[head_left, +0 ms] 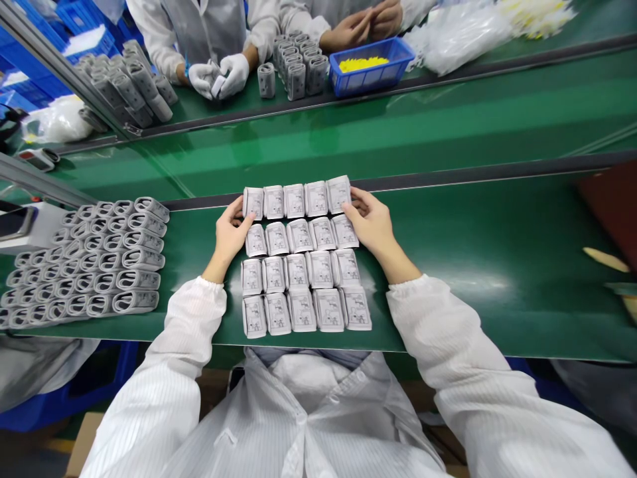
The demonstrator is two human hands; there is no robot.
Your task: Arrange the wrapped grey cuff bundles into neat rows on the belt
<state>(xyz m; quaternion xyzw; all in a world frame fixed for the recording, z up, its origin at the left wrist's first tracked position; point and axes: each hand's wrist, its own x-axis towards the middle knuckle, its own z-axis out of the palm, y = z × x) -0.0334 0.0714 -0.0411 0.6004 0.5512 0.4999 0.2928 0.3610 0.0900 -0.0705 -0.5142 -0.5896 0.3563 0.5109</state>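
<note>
Rolled grey cuffs (301, 236) with printed line drawings lie in several rows on the green work table in front of me. At the far row (293, 201), my left hand (231, 229) grips the left end cuff, thumb on the near side and fingers behind. Around the right end of that same row, my right hand (371, 219) is closed in a similar way. The row is held between both hands, its cuffs side by side. Nearer rows (304, 311) lie flat, close together, with neither hand gripping them.
Many rolled cuffs (94, 259) stand in rows at the left, beside a white box (34, 222). Across a green channel (348, 133), a gloved co-worker (219, 73) handles a small part near cuff stacks and a blue bin (371, 73). A dark red object (614, 206) lies right.
</note>
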